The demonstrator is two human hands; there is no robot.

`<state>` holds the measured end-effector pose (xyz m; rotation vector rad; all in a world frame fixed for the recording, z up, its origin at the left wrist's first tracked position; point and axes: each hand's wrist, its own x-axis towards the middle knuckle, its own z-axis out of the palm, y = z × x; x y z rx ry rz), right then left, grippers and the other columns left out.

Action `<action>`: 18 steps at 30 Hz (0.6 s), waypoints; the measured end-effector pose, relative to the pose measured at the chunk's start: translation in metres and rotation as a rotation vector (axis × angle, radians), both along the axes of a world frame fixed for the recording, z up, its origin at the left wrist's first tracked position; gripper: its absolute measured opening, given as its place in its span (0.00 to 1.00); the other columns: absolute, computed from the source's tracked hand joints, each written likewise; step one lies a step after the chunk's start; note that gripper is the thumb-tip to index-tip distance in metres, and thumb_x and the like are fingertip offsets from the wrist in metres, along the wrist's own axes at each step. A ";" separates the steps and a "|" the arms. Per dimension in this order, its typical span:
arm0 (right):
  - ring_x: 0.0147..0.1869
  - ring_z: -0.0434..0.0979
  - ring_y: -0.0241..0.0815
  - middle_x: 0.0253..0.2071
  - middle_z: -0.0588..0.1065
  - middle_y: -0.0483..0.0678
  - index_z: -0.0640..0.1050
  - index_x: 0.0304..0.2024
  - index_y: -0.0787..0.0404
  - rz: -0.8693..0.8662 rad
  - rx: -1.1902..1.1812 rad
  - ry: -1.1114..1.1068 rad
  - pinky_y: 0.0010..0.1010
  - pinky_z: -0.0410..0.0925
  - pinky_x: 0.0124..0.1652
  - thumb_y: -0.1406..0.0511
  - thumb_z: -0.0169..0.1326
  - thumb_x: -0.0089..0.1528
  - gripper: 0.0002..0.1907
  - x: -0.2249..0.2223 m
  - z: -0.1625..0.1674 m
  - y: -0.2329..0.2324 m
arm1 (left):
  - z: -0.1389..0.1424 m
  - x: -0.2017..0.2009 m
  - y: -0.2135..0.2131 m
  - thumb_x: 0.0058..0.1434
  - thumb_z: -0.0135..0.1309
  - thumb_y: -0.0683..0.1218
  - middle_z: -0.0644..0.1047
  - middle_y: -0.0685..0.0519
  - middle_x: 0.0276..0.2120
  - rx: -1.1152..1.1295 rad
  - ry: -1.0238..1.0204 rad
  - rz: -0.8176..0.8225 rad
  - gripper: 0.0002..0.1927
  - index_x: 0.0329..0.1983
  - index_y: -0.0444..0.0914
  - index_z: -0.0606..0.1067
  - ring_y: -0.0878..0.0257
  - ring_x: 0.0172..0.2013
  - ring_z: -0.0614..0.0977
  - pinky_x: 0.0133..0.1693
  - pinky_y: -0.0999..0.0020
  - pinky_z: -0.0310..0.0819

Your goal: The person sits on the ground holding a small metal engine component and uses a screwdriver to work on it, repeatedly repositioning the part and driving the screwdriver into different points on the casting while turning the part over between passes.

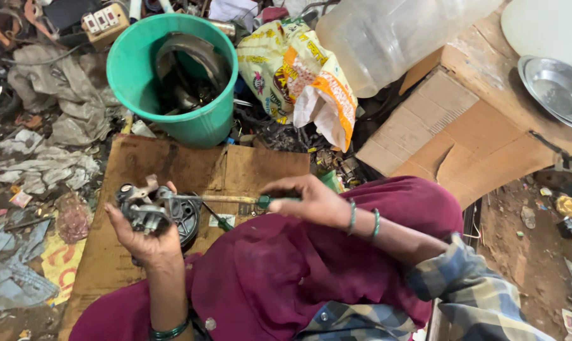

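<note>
The left hand (148, 235) is cupped half closed around one grey metal part (142, 207), holding it up over the sheet of cardboard (172, 165) (a dark round disc (188, 221) sits just behind it). The right hand (311, 201) is closed tight on the green handle of one screwdriver (226, 199), whose tip meets the metal part. Beyond the cardboard stand one green bucket (197, 123), one yellow bag (298, 76) and one clear plastic jug (387, 35), with one steel plate (560, 88) on the wooden board at the right.

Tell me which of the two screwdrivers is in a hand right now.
The long one with the pale shaft, gripped by the right hand, tip at the metal part in the left hand. The green-handled one lies loose on the cardboard.
</note>
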<state>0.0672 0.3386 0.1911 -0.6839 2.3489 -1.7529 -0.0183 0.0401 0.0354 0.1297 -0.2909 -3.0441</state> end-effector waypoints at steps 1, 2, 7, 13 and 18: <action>0.45 0.81 0.40 0.51 0.80 0.57 0.73 0.63 0.70 -0.055 -0.195 -0.263 0.33 0.71 0.40 0.63 0.57 0.72 0.22 -0.002 0.003 0.003 | 0.001 0.000 -0.001 0.68 0.61 0.60 0.80 0.53 0.49 0.010 0.026 0.011 0.19 0.52 0.43 0.77 0.51 0.59 0.80 0.67 0.37 0.69; 0.40 0.80 0.37 0.49 0.82 0.56 0.72 0.65 0.70 -0.110 -0.388 -0.530 0.26 0.70 0.33 0.61 0.55 0.70 0.25 -0.002 0.005 0.006 | 0.002 0.001 -0.003 0.68 0.62 0.60 0.80 0.52 0.49 -0.007 0.047 0.027 0.20 0.53 0.43 0.77 0.52 0.58 0.80 0.67 0.37 0.69; 0.27 0.73 0.29 0.40 0.80 0.52 0.70 0.70 0.64 -0.089 -0.497 -0.944 0.14 0.65 0.21 0.61 0.52 0.71 0.27 -0.002 -0.005 0.009 | -0.003 -0.003 -0.012 0.66 0.64 0.59 0.81 0.51 0.49 -0.073 0.060 0.049 0.20 0.53 0.44 0.77 0.55 0.55 0.80 0.67 0.37 0.73; 0.33 0.71 0.36 0.37 0.74 0.47 0.67 0.75 0.54 0.015 0.438 0.043 0.30 0.70 0.35 0.65 0.56 0.68 0.32 0.005 -0.012 -0.002 | -0.006 -0.009 -0.019 0.69 0.65 0.57 0.80 0.50 0.47 -0.081 0.066 0.045 0.19 0.52 0.42 0.77 0.54 0.55 0.81 0.55 0.48 0.77; 0.41 0.78 0.45 0.45 0.74 0.45 0.64 0.74 0.45 -0.087 0.971 0.742 0.34 0.73 0.37 0.60 0.61 0.64 0.36 0.006 0.005 -0.008 | -0.003 -0.010 -0.013 0.67 0.66 0.57 0.81 0.51 0.47 -0.064 -0.056 0.031 0.19 0.50 0.41 0.77 0.53 0.55 0.81 0.55 0.47 0.78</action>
